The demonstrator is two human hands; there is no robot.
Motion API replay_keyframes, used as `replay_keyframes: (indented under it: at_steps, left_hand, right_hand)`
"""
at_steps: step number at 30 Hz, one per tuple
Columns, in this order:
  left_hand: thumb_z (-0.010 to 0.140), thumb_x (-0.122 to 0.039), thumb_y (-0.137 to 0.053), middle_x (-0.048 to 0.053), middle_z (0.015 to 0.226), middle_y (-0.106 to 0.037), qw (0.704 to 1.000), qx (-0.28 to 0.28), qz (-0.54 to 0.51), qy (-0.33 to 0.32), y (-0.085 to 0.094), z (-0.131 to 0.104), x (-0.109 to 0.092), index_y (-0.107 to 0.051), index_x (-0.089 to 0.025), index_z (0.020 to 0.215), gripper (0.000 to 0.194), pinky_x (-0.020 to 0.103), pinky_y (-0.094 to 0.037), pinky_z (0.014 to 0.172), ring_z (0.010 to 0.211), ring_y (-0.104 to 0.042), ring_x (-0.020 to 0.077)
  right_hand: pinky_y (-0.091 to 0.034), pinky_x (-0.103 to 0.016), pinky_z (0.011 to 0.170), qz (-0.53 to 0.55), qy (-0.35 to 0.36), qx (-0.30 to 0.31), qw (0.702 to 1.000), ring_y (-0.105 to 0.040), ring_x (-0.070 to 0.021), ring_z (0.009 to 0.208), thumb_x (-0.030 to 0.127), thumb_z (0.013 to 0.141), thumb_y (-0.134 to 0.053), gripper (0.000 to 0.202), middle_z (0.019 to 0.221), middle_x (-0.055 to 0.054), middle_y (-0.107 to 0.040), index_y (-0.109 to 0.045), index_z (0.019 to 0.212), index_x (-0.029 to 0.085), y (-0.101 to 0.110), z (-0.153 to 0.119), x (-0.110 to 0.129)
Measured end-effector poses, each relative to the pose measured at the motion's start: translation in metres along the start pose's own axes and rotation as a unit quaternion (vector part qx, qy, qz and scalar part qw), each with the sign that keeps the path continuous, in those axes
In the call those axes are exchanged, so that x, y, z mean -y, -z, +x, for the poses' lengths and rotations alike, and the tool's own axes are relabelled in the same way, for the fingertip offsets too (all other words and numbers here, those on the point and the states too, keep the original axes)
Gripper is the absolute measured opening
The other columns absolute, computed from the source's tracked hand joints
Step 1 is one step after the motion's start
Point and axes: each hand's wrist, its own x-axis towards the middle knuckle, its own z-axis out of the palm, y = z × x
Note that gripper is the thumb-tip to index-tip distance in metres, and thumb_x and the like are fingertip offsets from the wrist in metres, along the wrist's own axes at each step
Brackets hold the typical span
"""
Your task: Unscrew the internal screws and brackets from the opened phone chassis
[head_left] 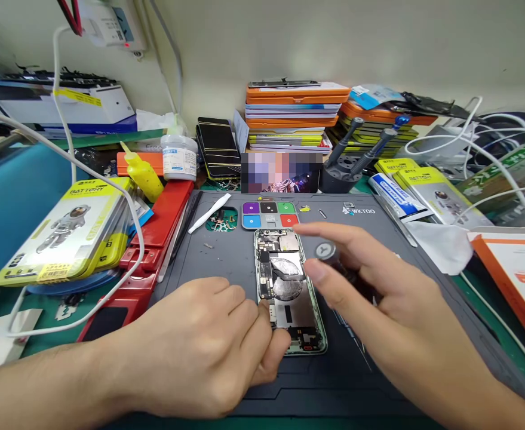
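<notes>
An opened phone (289, 292) lies on the dark grey mat (226, 269), its inner parts showing. Over its lower left edge is my left hand (226, 346), fingers curled closed against the phone; what they hold, if anything, is hidden. To the right of the phone, my right hand (378, 298) has thumb and index finger spread apart. The grey cap of a screwdriver (325, 251) shows between them, its shaft partly hidden under the palm, and I cannot make out whether the other fingers grip it. Above the phone sits a tray with coloured squares (269, 208).
A white pry tool (209, 213) lies at the mat's upper left. Battery boxes (71, 227) and a red holder (166, 221) stand left. Behind are a screen (280, 173), a screwdriver stand (343, 174) and stacked boxes (293, 113). A white cable (141, 239) loops at left.
</notes>
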Motion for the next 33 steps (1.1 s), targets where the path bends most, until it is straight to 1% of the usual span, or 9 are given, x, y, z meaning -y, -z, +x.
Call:
replay_keyframes:
  at_steps: [6, 10, 14, 16, 18, 22, 27, 30, 33]
  left_hand:
    - [0.099, -0.012, -0.06, 0.001, 0.053, -0.058, 1.0, -0.016, 0.01, -0.004, 0.0, -0.003, -0.002, -0.076, -0.014, 0.072, 0.032, 0.041, -0.032, 0.039, 0.043, -0.048, 0.0205]
    - [0.099, -0.01, -0.06, 0.0, 0.054, -0.059, 1.0, -0.016, 0.002, 0.016, 0.0, -0.003, -0.004, -0.077, -0.014, 0.074, 0.031, 0.041, -0.033, 0.04, 0.043, -0.05, 0.0205]
    - [0.1, -0.012, -0.059, 0.0, 0.053, -0.059, 1.0, -0.02, -0.003, 0.023, -0.001, -0.002, -0.004, -0.074, -0.016, 0.068, 0.035, 0.041, -0.033, 0.04, 0.043, -0.05, 0.0204]
    - [0.1, -0.012, -0.059, 0.0, 0.053, -0.058, 0.999, -0.022, -0.001, 0.027, -0.002, -0.002, -0.004, -0.072, -0.017, 0.066, 0.037, 0.041, -0.032, 0.041, 0.043, -0.049, 0.0204]
    - [0.101, -0.013, -0.058, 0.0, 0.052, -0.056, 0.999, -0.024, 0.006, 0.032, -0.002, -0.002, -0.004, -0.071, -0.017, 0.065, 0.038, 0.042, -0.03, 0.041, 0.043, -0.047, 0.0203]
    - [0.102, -0.014, -0.055, -0.001, 0.052, -0.053, 0.999, -0.018, 0.01, 0.042, -0.002, -0.001, -0.005, -0.068, -0.018, 0.065, 0.04, 0.042, -0.029, 0.042, 0.044, -0.045, 0.0201]
    - [0.103, -0.015, -0.052, 0.0, 0.056, -0.056, 0.998, -0.014, 0.011, 0.055, -0.004, -0.001, -0.005, -0.066, -0.019, 0.066, 0.04, 0.041, -0.031, 0.043, 0.046, -0.049, 0.02]
    - [0.104, -0.015, -0.051, 0.0, 0.057, -0.057, 0.999, -0.003, 0.018, 0.049, -0.004, -0.001, -0.005, -0.065, -0.019, 0.067, 0.039, 0.041, -0.033, 0.044, 0.047, -0.051, 0.0207]
    - [0.103, -0.015, -0.053, 0.001, 0.061, -0.06, 0.999, 0.016, 0.027, 0.032, -0.003, -0.001, -0.007, -0.07, -0.017, 0.075, 0.033, 0.042, -0.034, 0.043, 0.048, -0.053, 0.0219]
  right_hand:
    - [-0.05, -0.017, 0.051, 0.011, 0.023, 0.045, 0.999, -0.061, -0.0076, 0.053, 0.025, 0.105, -0.058, 0.029, 0.068, 0.012, -0.066, -0.06, 0.132, 0.035, -0.006, -0.003, -0.003]
    - [-0.051, -0.018, 0.055, -0.032, 0.046, 0.045, 0.997, -0.069, -0.0074, 0.061, 0.02, 0.103, -0.057, 0.027, 0.082, 0.012, -0.077, -0.063, 0.125, 0.035, -0.003, -0.003, -0.006]
    - [-0.053, -0.026, 0.066, -0.135, 0.163, 0.039, 0.976, -0.078, -0.0132, 0.08, 0.009, 0.098, -0.055, 0.029, 0.102, 0.005, -0.083, -0.065, 0.119, 0.026, -0.002, -0.006, -0.011]
    - [-0.052, -0.03, 0.065, -0.182, 0.224, 0.032, 0.957, -0.079, -0.0171, 0.08, 0.008, 0.098, -0.053, 0.027, 0.102, 0.0, -0.083, -0.065, 0.118, 0.022, -0.003, -0.008, -0.013]
    - [-0.052, -0.031, 0.064, -0.203, 0.251, 0.032, 0.946, -0.079, -0.0188, 0.077, 0.008, 0.1, -0.051, 0.024, 0.099, -0.004, -0.084, -0.065, 0.115, 0.02, -0.004, -0.009, -0.013]
    - [-0.055, -0.03, 0.065, -0.205, 0.261, 0.049, 0.942, -0.081, -0.0199, 0.081, 0.008, 0.101, -0.049, 0.023, 0.1, -0.007, -0.084, -0.067, 0.111, 0.017, -0.006, -0.009, -0.012]
    - [-0.053, -0.031, 0.062, -0.181, 0.265, 0.037, 0.946, -0.079, -0.0182, 0.077, 0.008, 0.1, -0.05, 0.027, 0.096, -0.003, -0.083, -0.065, 0.119, 0.019, -0.006, -0.009, -0.011]
    - [-0.059, -0.03, 0.075, -0.154, 0.232, 0.022, 0.96, -0.079, -0.0188, 0.084, 0.01, 0.098, -0.053, 0.038, 0.101, -0.003, -0.082, -0.058, 0.134, 0.023, -0.003, -0.013, -0.008]
    - [-0.061, -0.039, 0.087, -0.135, 0.172, -0.037, 0.975, -0.077, -0.027, 0.099, 0.016, 0.099, -0.052, 0.055, 0.12, -0.006, -0.077, -0.046, 0.151, 0.03, 0.002, -0.018, -0.005]
